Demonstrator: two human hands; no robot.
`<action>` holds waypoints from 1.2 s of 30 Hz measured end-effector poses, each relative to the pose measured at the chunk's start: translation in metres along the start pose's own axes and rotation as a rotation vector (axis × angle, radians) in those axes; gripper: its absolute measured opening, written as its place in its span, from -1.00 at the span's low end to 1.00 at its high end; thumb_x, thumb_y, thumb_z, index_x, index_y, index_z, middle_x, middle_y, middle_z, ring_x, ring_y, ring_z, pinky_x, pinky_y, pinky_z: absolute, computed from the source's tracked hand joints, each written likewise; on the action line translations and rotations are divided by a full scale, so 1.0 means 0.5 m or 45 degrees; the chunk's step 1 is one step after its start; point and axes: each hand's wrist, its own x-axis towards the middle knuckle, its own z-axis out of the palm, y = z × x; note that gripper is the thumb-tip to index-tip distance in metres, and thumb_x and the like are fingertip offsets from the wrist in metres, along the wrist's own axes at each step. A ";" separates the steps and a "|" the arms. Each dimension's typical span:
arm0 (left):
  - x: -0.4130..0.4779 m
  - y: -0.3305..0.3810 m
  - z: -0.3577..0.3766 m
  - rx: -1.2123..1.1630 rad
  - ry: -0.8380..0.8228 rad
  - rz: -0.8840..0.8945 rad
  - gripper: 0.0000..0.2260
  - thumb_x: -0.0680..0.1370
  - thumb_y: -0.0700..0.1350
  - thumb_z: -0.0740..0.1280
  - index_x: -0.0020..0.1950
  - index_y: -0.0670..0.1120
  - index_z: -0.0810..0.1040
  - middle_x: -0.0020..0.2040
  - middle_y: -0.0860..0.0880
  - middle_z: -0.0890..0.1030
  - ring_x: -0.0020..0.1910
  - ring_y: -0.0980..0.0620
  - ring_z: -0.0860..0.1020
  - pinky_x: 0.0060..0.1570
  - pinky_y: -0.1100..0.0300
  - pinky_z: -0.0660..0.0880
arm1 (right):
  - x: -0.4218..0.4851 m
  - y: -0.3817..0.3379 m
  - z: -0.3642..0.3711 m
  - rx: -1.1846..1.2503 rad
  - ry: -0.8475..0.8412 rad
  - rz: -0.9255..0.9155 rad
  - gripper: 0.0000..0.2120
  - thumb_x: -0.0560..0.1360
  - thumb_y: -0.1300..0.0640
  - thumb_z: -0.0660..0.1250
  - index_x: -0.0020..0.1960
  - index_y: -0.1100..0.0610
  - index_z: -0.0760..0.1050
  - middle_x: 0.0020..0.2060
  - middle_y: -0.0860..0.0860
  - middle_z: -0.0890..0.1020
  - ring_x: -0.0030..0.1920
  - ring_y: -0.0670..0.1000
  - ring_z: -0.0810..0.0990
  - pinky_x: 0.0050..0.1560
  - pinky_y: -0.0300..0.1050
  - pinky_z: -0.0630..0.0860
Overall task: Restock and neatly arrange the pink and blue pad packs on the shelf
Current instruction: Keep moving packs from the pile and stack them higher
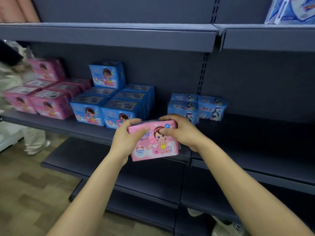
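both hands (154, 133) grip one pink pack (154, 142)

Mid-frame pink pack (154, 143) has a cartoon girl in yellow printed on it; pink stacks (51, 106) at left, blue stacks (88, 113) beside them, shelf (76, 126) dark slate, floor (25, 184) tan wood-grain lower left.

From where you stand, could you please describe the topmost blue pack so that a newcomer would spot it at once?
Find the stocked dark shelf, then the blue block between the pink packs and the paler packs. The topmost blue pack stands at the block's back left, the only blue one raised on a second layer.
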 end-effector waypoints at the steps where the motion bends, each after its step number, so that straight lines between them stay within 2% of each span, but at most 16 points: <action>1: 0.004 -0.006 -0.017 0.009 0.049 -0.014 -0.63 0.45 -0.05 0.48 0.22 0.07 0.48 0.08 -0.01 0.61 -0.08 0.01 0.67 -0.13 0.06 0.63 | 0.009 -0.006 0.014 -0.010 -0.013 0.005 -0.65 0.44 0.16 0.46 0.18 -0.04 0.49 -0.02 -0.03 0.65 -0.07 -0.06 0.68 0.02 -0.03 0.63; 4: 0.017 -0.014 -0.063 -0.006 0.208 -0.099 -0.37 0.29 0.15 0.53 0.29 0.13 0.38 0.15 0.03 0.56 0.04 -0.01 0.63 0.03 -0.06 0.59 | 0.040 -0.022 0.050 -0.004 -0.058 0.018 -0.66 0.41 0.07 0.49 0.14 -0.05 0.49 -0.04 -0.06 0.66 -0.07 -0.09 0.68 0.04 -0.04 0.62; 6: 0.029 -0.013 -0.087 -0.029 0.294 -0.147 -0.29 0.24 0.20 0.51 0.32 0.06 0.37 0.13 0.03 0.58 0.03 0.00 0.63 0.05 -0.07 0.58 | 0.066 -0.033 0.072 0.015 -0.095 0.007 -0.70 0.38 0.03 0.51 0.04 -0.09 0.49 -0.06 -0.08 0.67 -0.09 -0.10 0.68 0.04 -0.06 0.62; 9: 0.052 -0.004 -0.119 -0.043 0.364 -0.149 -0.51 0.35 0.17 0.50 0.18 0.00 0.50 0.02 -0.01 0.66 -0.07 0.00 0.66 0.01 -0.10 0.60 | 0.112 -0.052 0.099 -0.015 -0.150 -0.036 -0.68 0.34 -0.04 0.53 0.03 -0.07 0.51 -0.07 -0.11 0.68 -0.10 -0.12 0.68 0.03 -0.05 0.62; 13: 0.080 0.013 -0.167 -0.067 0.352 -0.148 -0.50 0.32 0.27 0.47 0.07 -0.05 0.57 -0.09 -0.03 0.71 -0.11 -0.06 0.69 0.03 -0.18 0.58 | 0.170 -0.093 0.124 -0.101 -0.231 -0.101 -0.65 0.30 -0.18 0.50 0.01 -0.10 0.53 -0.10 -0.16 0.68 -0.12 -0.15 0.67 0.01 -0.05 0.62; 18: 0.114 0.042 -0.205 -0.077 0.400 -0.083 -0.63 0.43 0.20 0.42 0.03 -0.06 0.57 -0.12 -0.04 0.71 -0.15 -0.06 0.69 0.01 -0.15 0.59 | 0.225 -0.135 0.147 -0.178 -0.204 -0.167 -0.38 0.06 -0.43 0.39 -0.01 -0.09 0.51 -0.07 -0.14 0.66 -0.08 -0.10 0.66 0.00 0.01 0.62; 20: 0.126 0.047 -0.219 -0.086 0.428 -0.059 -0.57 0.41 0.22 0.43 0.07 -0.07 0.54 -0.11 -0.05 0.71 -0.16 -0.06 0.69 -0.03 -0.12 0.60 | 0.239 -0.147 0.155 -0.164 -0.200 -0.188 -0.38 0.07 -0.41 0.40 0.00 -0.09 0.52 -0.05 -0.15 0.66 -0.06 -0.10 0.65 0.02 0.00 0.62; 24: 0.154 0.050 -0.254 -0.112 0.521 -0.066 -0.34 0.28 0.30 0.48 0.20 -0.05 0.42 -0.03 -0.03 0.69 -0.17 0.00 0.69 -0.16 -0.01 0.61 | 0.271 -0.162 0.179 -0.100 -0.166 -0.227 -0.53 0.23 -0.24 0.48 0.07 -0.10 0.51 -0.02 -0.14 0.64 -0.04 -0.10 0.65 0.01 0.00 0.62; 29: 0.195 0.050 -0.308 -0.100 0.554 0.019 -0.46 0.38 0.21 0.46 0.19 -0.08 0.41 -0.04 -0.03 0.67 -0.19 0.03 0.68 -0.22 0.05 0.60 | 0.316 -0.181 0.232 -0.021 -0.102 -0.258 -0.54 0.18 -0.21 0.50 0.02 -0.08 0.53 -0.06 -0.10 0.67 -0.09 -0.08 0.67 -0.04 0.05 0.64; 33: 0.242 0.045 -0.380 -0.047 0.503 0.059 -0.52 0.38 0.22 0.46 0.11 -0.06 0.46 -0.04 -0.04 0.68 -0.12 -0.02 0.68 -0.04 -0.10 0.61 | 0.355 -0.206 0.289 0.009 -0.034 -0.263 -0.64 0.28 -0.09 0.54 0.01 -0.07 0.52 -0.07 -0.11 0.65 -0.08 -0.08 0.66 -0.02 0.04 0.63; 36: 0.279 0.038 -0.451 -0.014 0.456 0.107 -0.59 0.42 0.20 0.44 0.08 -0.05 0.49 -0.02 -0.02 0.68 -0.07 -0.01 0.67 0.01 -0.06 0.59 | 0.389 -0.238 0.349 0.018 0.036 -0.272 -0.69 0.28 -0.07 0.55 -0.06 -0.09 0.51 -0.08 -0.12 0.65 -0.07 -0.08 0.65 0.01 0.02 0.62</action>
